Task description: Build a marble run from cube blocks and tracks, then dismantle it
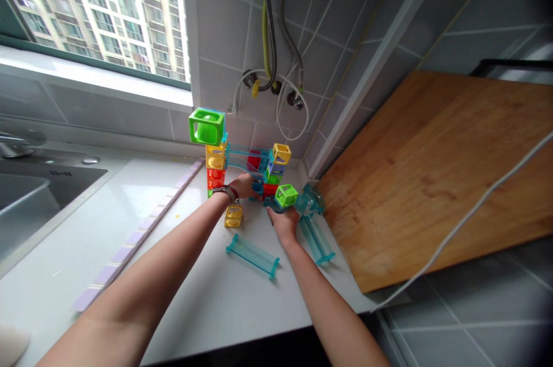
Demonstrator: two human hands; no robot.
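A marble-run tower of clear green, yellow, red and blue cubes stands on the white counter near the tiled wall. A teal track joins it to a shorter stack. My left hand, with a watch on the wrist, reaches to the base of the structure; its fingers curl around the lower pieces. My right hand grips a green cube with a blue piece under it, at the foot of the shorter stack.
Loose pieces lie on the counter: a yellow cube, a teal track, another teal track. A wooden board leans at the right. A sink is at the left, hoses hang on the wall.
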